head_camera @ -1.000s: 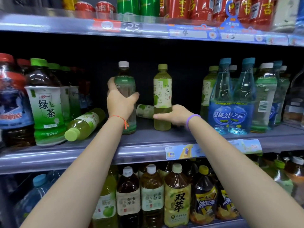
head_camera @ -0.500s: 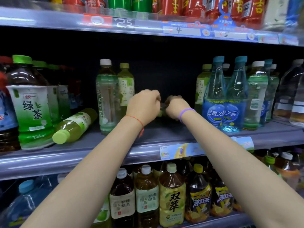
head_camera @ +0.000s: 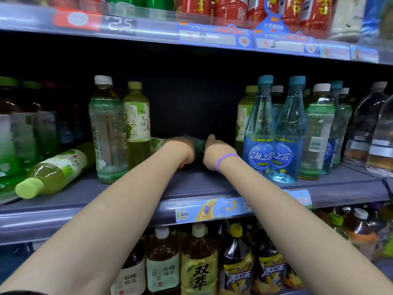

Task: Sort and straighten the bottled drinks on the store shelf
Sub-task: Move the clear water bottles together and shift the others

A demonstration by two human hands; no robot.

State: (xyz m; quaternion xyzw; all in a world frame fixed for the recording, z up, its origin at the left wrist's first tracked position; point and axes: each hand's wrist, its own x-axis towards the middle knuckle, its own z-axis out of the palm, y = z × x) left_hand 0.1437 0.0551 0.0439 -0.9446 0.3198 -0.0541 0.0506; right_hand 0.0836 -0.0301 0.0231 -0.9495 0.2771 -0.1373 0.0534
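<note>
Both my arms reach deep into the middle shelf point(head_camera: 138, 189). At the back a green tea bottle point(head_camera: 157, 143) lies on its side, mostly hidden behind my hands. My left hand point(head_camera: 182, 149), with a red string at the wrist, is closed over its middle. My right hand point(head_camera: 215, 151), with a purple band, grips its dark end, thumb up. To the left stand a clear green bottle with a white cap point(head_camera: 107, 133) and a yellow-green bottle point(head_camera: 137, 124), both upright. Another yellow-green bottle point(head_camera: 55, 171) lies tipped at the front left, cap toward me.
Blue water bottles point(head_camera: 258, 135) and green white-capped bottles point(head_camera: 319, 133) stand in rows on the right. Large green tea bottles point(head_camera: 12, 141) fill the left. The upper shelf rail point(head_camera: 148, 28) hangs overhead. The lower shelf holds several tea bottles point(head_camera: 198, 267).
My hands let go of the two upright bottles, which now stand together at the left. Both hands then moved to the back of the shelf onto the lying bottle.
</note>
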